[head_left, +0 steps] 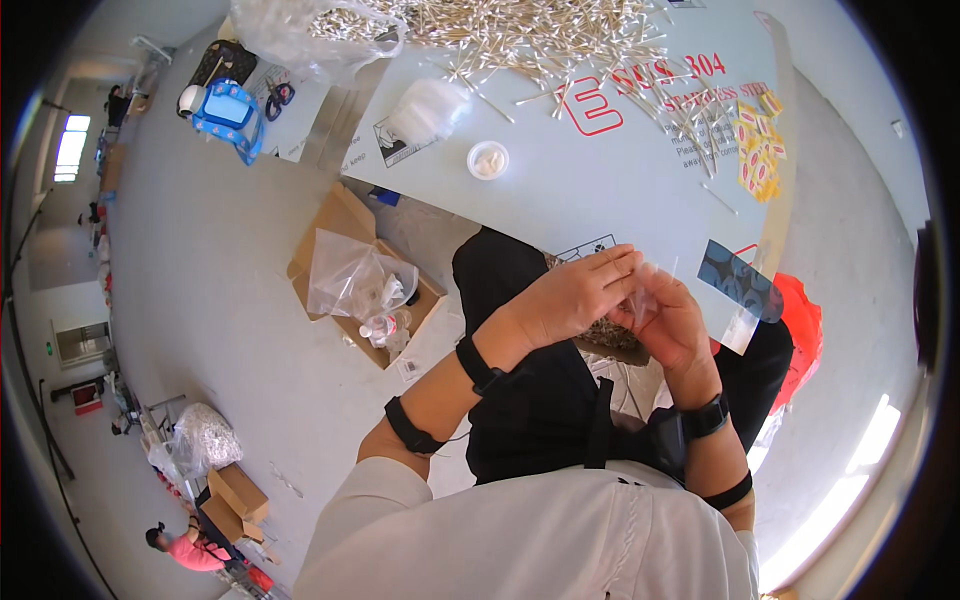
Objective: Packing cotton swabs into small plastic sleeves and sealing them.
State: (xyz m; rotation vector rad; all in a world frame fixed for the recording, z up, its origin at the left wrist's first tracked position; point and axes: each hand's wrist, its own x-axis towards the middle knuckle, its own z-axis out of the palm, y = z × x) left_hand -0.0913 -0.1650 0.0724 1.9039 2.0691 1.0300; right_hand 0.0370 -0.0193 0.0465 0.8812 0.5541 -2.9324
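Note:
Over my lap, at the table's near edge, my two hands meet. My right hand (678, 325) is closed on a small clear plastic bag (646, 302). My left hand (590, 288) pinches at the bag's upper end, its fingertips touching the right hand's. What the bag contains is too small to make out. Below the hands, partly hidden by them, a box of cotton swabs (618, 342) sits between my legs. On the table (560, 190), a large heap of cotton swabs (520, 40) spreads along the far side, with loose ones trailing to the right.
A white cup of small pale pieces (488, 160) stands near a stack of clear bags (430, 110). Yellow-and-red packets (760, 150) and a dark sheet (735, 278) lie at right. An open carton (340, 215) is on the floor at left; a red bag (798, 330) is at right.

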